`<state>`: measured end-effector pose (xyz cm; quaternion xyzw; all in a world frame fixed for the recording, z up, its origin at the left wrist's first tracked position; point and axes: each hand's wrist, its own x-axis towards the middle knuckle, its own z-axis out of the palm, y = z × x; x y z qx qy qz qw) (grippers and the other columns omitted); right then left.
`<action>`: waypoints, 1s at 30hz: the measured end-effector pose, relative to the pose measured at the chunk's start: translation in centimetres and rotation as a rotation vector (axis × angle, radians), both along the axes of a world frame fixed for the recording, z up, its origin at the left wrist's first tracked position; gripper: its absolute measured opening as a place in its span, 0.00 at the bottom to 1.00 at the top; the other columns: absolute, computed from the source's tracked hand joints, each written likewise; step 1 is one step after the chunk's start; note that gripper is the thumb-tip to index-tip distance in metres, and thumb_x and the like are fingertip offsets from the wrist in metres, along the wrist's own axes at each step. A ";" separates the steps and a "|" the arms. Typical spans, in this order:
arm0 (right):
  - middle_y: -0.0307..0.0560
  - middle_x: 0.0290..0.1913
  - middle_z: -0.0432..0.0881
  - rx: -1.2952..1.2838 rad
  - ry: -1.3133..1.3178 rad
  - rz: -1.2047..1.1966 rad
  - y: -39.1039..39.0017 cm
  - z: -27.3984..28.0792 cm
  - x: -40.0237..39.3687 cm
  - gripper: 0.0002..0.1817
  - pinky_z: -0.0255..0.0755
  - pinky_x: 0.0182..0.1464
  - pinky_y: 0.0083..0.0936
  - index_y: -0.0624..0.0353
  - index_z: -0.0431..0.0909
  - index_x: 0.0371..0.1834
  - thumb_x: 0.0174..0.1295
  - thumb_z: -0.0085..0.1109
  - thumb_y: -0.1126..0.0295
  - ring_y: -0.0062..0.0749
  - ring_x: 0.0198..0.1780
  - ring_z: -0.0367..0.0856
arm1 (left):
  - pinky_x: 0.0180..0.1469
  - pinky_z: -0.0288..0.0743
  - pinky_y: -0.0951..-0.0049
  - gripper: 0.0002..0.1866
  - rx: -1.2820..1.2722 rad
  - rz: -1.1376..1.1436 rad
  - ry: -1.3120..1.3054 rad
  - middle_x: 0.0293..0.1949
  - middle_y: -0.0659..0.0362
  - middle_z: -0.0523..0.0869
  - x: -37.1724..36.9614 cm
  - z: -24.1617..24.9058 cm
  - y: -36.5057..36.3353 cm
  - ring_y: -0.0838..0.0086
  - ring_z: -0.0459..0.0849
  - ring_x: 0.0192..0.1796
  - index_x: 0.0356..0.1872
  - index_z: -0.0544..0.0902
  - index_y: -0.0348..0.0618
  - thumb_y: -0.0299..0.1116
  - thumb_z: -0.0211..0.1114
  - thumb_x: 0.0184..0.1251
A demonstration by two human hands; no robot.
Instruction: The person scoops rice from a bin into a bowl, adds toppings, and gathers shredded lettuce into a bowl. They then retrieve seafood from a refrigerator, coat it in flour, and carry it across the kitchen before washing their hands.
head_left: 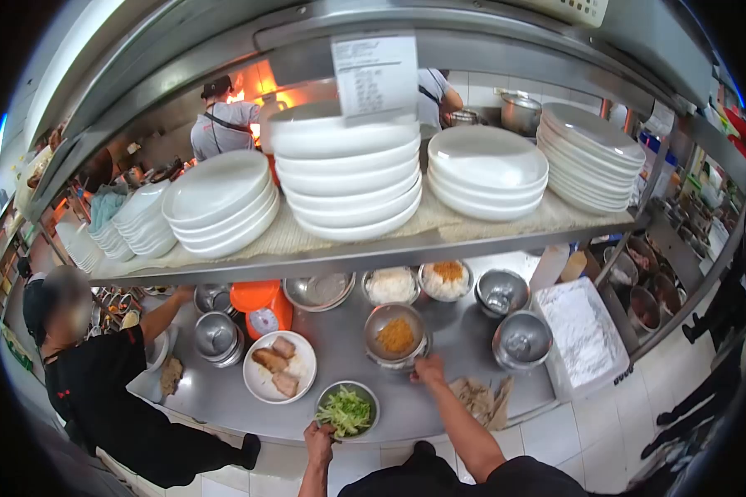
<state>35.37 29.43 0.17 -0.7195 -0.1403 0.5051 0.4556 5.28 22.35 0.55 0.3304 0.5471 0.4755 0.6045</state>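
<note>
My left hand (318, 439) is closed on the rim of a metal bowl of chopped green vegetables (348, 411), at the counter's front edge. My right hand (428, 370) is closed at the lower right edge of a metal bowl (373, 325) that holds orange-brown crumbly food (395, 335). That bowl seems to sit on another one, and my fingertips are partly hidden. Left of my hands, a white plate (257, 389) carries pieces of meat (285, 383). Behind the bowls stand a bowl of white rice (391, 286) and a bowl of rice with orange topping (447, 280).
Stacked plates (348, 182) fill the overhead shelf (472, 243). An orange scale (263, 311) and metal bowls (523, 340) stand on the counter. At right are a brown cloth (482, 401) and a tub of white powder (581, 331). A co-worker (116, 373) reaches in from the left.
</note>
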 end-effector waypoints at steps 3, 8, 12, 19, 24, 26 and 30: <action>0.55 0.20 0.76 0.102 -0.040 0.038 -0.3 0.0 0.6 0.12 0.73 0.15 0.29 0.77 0.71 0.32 0.57 0.48 0.73 0.35 0.15 0.75 | 0.17 0.70 0.75 0.05 -0.052 0.061 0.011 0.21 0.55 0.78 1.9 1.6 0.2 0.72 0.75 0.17 0.26 0.74 0.32 0.22 0.54 0.46; 0.53 0.17 0.76 0.127 -0.070 0.093 -2.2 5.5 2.4 0.14 0.69 0.13 0.26 0.75 0.73 0.27 0.60 0.48 0.70 0.33 0.14 0.75 | 0.21 0.76 0.72 0.08 -0.036 -0.010 0.044 0.23 0.53 0.79 5.2 1.3 1.9 0.70 0.77 0.18 0.30 0.74 0.31 0.25 0.54 0.48; 0.52 0.13 0.74 0.220 -0.139 0.165 -2.9 9.6 3.3 0.17 0.67 0.12 0.24 0.75 0.73 0.24 0.61 0.48 0.68 0.32 0.12 0.73 | 0.24 0.78 0.71 0.08 -0.011 -0.096 -0.049 0.25 0.54 0.79 9.4 -1.0 5.1 0.70 0.79 0.23 0.31 0.74 0.31 0.26 0.55 0.52; 0.52 0.14 0.74 0.223 -0.185 0.192 -1.8 6.1 2.5 0.15 0.67 0.11 0.24 0.74 0.72 0.25 0.61 0.46 0.70 0.30 0.11 0.73 | 0.31 0.80 0.68 0.05 0.029 -0.317 -0.172 0.23 0.56 0.77 15.0 -0.3 8.0 0.70 0.79 0.23 0.35 0.72 0.36 0.26 0.50 0.63; 0.50 0.13 0.74 0.256 -0.225 0.023 -1.5 5.5 1.6 0.11 0.66 0.09 0.25 0.71 0.68 0.29 0.61 0.43 0.71 0.29 0.10 0.72 | 0.40 0.78 0.66 0.07 0.068 -0.389 -0.309 0.33 0.53 0.78 15.2 0.0 8.7 0.68 0.80 0.34 0.42 0.70 0.36 0.28 0.47 0.67; 0.51 0.13 0.73 0.228 -0.244 0.063 -1.0 5.4 1.9 0.10 0.66 0.10 0.25 0.72 0.67 0.32 0.61 0.44 0.71 0.31 0.10 0.72 | 0.43 0.77 0.66 0.10 0.029 -0.454 -0.300 0.38 0.52 0.77 15.0 0.0 9.4 0.68 0.79 0.39 0.45 0.68 0.36 0.29 0.45 0.68; 0.62 0.20 0.77 0.166 -0.786 0.215 0.0 1.1 3.1 0.17 0.73 0.21 0.36 0.73 0.62 0.44 0.58 0.45 0.68 0.46 0.18 0.78 | 0.42 0.77 0.66 0.12 0.018 -0.422 -0.295 0.38 0.52 0.77 15.7 0.3 9.9 0.67 0.79 0.38 0.47 0.67 0.36 0.31 0.43 0.68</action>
